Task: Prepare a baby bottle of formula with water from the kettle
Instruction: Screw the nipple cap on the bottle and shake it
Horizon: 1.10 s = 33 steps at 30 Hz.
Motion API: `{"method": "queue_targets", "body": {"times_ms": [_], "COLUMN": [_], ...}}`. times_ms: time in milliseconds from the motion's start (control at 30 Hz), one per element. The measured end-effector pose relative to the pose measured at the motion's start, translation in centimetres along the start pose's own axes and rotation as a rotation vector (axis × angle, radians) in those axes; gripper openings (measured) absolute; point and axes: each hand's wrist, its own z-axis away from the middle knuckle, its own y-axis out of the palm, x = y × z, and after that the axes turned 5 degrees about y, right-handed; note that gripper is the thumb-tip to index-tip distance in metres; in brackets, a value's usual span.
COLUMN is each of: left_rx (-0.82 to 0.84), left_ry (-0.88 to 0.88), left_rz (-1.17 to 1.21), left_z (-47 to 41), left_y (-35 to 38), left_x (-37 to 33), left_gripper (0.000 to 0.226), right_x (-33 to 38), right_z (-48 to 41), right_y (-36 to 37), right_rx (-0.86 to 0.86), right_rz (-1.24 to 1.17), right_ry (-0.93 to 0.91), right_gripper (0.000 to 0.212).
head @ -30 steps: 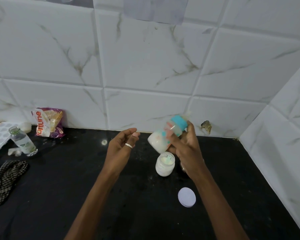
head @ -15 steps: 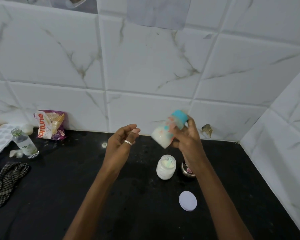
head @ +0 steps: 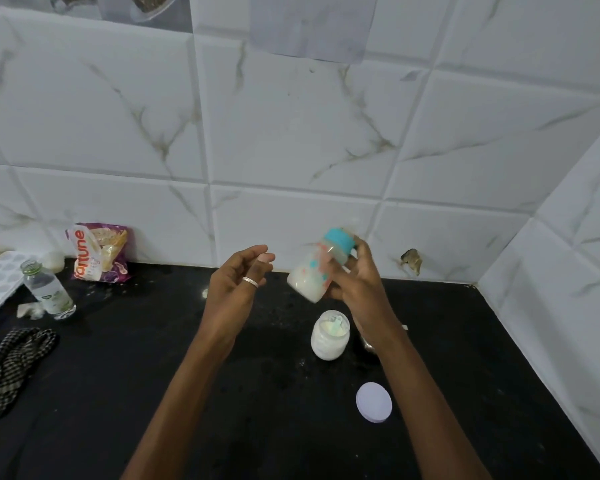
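Fingers (head: 365, 252) of the right hand (head: 359, 289) curl round the baby bottle (head: 310, 277), held tilted and blurred at centre frame above the black counter (head: 118, 393), with its teal cap to the upper right and milky liquid inside. The left hand (head: 231, 292), just left of the bottle, holds nothing, its fingers loosely bent. A checked cloth (head: 11, 362) lies at the left edge. An open white jar (head: 329, 337) stands below the bottle, and a round lid (head: 374, 402) lies at lower right.
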Motion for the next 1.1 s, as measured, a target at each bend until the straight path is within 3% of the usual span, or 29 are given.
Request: {"method": "queue_targets", "body": {"times_ms": [67,200,333,433,600,700,833,967,1100], "left_rx": [-0.009,-0.009,-0.018,-0.022,-0.060,-0.058,-0.096,-0.107,-0.113], "left_ry": [-0.006,-0.009,-0.017,-0.023,-0.028,-0.022,-0.019,-0.017,-0.025], "left_rz": [0.001,-0.019,-0.017,-0.019,-0.003,-0.007,0.005,-0.008,0.010], "left_z": [0.0,-0.1,0.1,0.1,0.1,0.1,0.2,0.3,0.4], "left_y": [0.0,0.1,0.1,-0.1,-0.3,-0.7,-1.6,-2.3,-2.4], "left_x": [0.1,0.4,0.6,0.5,0.1,-0.1,-0.3,-0.4,-0.5], "left_gripper": [0.021,0.023,0.022,0.022,0.020,0.025,0.026,0.027,0.024], "right_x": [-0.1,-0.8,-0.9,-1.4,-1.1,-1.2,-1.1,-1.2,-1.0], "right_z": [-0.2,0.1,-0.2,-0.2,-0.6,-0.4,-0.3,-0.2,-0.3], "right_y": [0.2,0.5,0.9,1.4,2.4,3.2,3.3,3.4,3.5], "right_rx": [-0.070,0.075,-0.085,0.075,0.008,0.161,0.053,0.177,0.071], "right_rz": [-0.056,0.105,-0.095,0.118,-0.031,0.162,0.002,0.139,-0.022], "right_ry": [-0.017,0.022,-0.002,0.023,-0.013,0.001,-0.027,-0.016,-0.042], "right_gripper": [0.056,0.061,0.057,0.058,0.052,0.054,0.055,0.056,0.058]}}
